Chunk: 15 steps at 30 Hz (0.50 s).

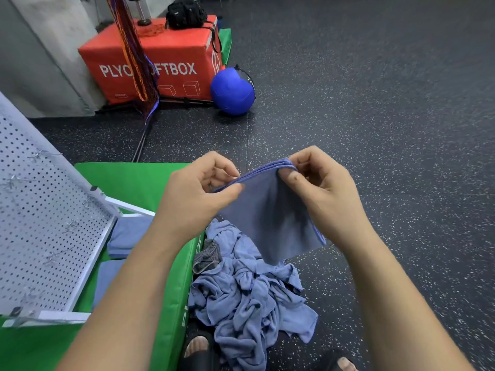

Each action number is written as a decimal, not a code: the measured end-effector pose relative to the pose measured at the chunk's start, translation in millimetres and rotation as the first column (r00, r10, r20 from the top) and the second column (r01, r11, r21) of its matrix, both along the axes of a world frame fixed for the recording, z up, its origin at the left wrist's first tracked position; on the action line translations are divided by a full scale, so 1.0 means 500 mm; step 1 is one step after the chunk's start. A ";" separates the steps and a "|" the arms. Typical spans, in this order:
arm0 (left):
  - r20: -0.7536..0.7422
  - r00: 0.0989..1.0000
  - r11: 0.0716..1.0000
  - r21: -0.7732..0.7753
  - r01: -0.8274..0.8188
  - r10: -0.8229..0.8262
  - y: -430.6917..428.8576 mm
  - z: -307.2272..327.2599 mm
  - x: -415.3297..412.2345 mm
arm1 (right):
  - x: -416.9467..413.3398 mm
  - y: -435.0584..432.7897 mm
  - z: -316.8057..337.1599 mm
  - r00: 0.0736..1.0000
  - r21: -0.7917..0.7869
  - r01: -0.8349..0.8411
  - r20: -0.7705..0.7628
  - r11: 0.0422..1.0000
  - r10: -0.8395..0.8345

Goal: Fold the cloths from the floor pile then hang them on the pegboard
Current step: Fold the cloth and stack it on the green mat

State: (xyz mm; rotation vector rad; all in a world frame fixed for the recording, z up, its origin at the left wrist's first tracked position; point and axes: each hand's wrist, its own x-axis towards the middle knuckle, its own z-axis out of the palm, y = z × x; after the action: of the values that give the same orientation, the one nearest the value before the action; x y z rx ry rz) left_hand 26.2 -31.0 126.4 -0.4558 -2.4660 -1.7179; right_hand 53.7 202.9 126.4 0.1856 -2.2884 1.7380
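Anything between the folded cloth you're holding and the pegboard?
Nothing visible. The folded cloth, pinched by the left hand and right hand, hangs above the floor pile; only open space over the green mat separates it from the pegboard.

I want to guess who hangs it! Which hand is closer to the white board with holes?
Left. The left hand pinches the folded cloth on the side nearer the pegboard; the right hand pinches its other end, farther from it.

Soft matt blue cloth [270, 210], perforated white metal pegboard [48, 223], speckled rubbery floor [375, 103]
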 end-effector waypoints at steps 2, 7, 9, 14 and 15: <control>0.023 1.000 1.000 0.010 -0.009 0.009 -0.007 -0.002 -0.004 | 0.002 0.002 0.003 1.000 -0.011 0.016 -0.009 1.000 -0.016; 0.012 0.999 0.997 0.067 -0.040 0.040 -0.025 -0.003 -0.013 | 0.001 0.011 0.009 0.999 -0.039 0.031 0.029 0.999 -0.030; 0.013 0.999 0.993 0.108 -0.044 0.043 -0.023 0.001 -0.012 | 0.001 0.014 0.010 0.997 -0.022 0.038 0.071 0.999 -0.036; -0.044 0.999 1.000 0.003 -0.005 0.005 -0.006 0.005 -0.004 | 0.005 0.017 0.012 0.991 0.110 0.032 0.125 0.993 -0.046; -0.078 0.997 0.999 -0.050 0.001 -0.005 -0.003 0.005 -0.003 | 0.006 0.016 0.012 0.990 0.137 0.009 0.136 0.991 -0.028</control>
State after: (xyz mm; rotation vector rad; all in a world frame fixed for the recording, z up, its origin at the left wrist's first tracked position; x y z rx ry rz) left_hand 24.7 -32.3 129.2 -0.5209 -2.4598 -1.6105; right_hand 56.7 211.0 132.6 0.0717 -2.5003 1.6329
